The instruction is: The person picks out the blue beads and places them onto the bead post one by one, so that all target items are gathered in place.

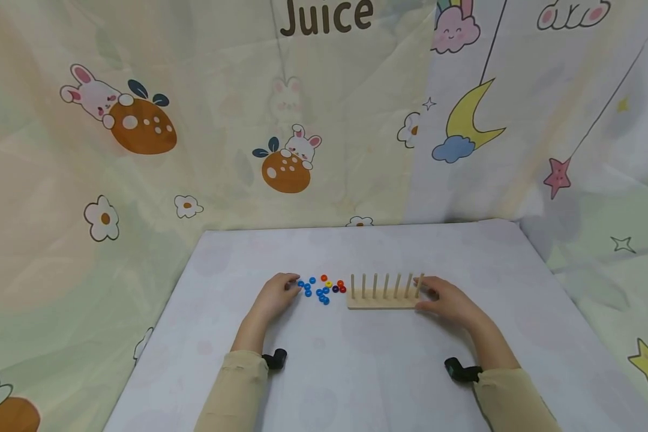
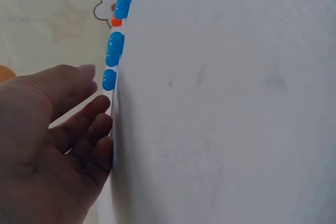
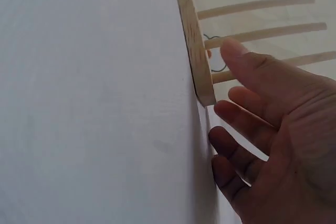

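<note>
Several small beads lie scattered on the table in the head view, mostly blue beads (image 1: pixel 319 292), with a few red beads (image 1: pixel 342 289), an orange-red bead (image 1: pixel 324 278), a yellow bead (image 1: pixel 329 284) and a dark bead (image 1: pixel 335 289). My left hand (image 1: pixel 274 295) rests at their left edge, fingers loosely bent and holding nothing; its fingertips are close to a blue bead (image 2: pixel 108 80). To the right of the beads stands a wooden peg rack (image 1: pixel 380 304) with a row of bare upright pegs. Around its right end my right hand (image 1: pixel 449 301) is spread, thumb and fingers apart, gripping nothing.
A white cloth covers the table (image 1: pixel 335 372), whose far edge meets a patterned curtain (image 1: pixel 221 150). Black wrist cameras (image 1: pixel 275 359) sit at both sleeve cuffs.
</note>
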### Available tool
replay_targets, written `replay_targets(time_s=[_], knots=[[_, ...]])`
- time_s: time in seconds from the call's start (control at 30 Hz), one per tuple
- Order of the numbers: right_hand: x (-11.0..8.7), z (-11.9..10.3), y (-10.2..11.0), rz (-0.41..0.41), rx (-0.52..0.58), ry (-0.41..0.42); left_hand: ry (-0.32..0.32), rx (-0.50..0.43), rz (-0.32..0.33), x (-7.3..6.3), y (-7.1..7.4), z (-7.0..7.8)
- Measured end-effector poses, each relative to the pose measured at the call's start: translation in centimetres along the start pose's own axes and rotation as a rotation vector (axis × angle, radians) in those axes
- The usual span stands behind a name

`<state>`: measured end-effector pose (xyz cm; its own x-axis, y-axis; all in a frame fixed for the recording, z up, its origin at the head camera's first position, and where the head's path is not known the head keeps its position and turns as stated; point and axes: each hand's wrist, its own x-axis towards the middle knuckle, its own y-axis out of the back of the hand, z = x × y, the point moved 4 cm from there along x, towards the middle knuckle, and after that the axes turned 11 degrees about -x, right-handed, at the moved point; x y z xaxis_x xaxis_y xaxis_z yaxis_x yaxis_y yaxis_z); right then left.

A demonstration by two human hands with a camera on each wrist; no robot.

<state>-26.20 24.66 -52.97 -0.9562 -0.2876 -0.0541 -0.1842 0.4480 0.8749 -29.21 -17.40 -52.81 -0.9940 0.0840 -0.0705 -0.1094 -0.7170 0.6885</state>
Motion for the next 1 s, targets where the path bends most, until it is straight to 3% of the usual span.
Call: replay_targets(time_s=[0.2,0.53,1.0], knots=[[0.3,0.7,-1.0,0.049,0.007,0.068,-0.007,-0.009,0.0,0.7,-0.5,-0.6],[0.2,1.7,-1.7,0.065,0.03,0.0,-0.024,0.019,0.011,1.3,-0.6,-0.6],[0.0,1.7,-1.7,0.135,-0.014,0.045,-0.033,0.053,0.029,2.0,-0.9,-1.2]])
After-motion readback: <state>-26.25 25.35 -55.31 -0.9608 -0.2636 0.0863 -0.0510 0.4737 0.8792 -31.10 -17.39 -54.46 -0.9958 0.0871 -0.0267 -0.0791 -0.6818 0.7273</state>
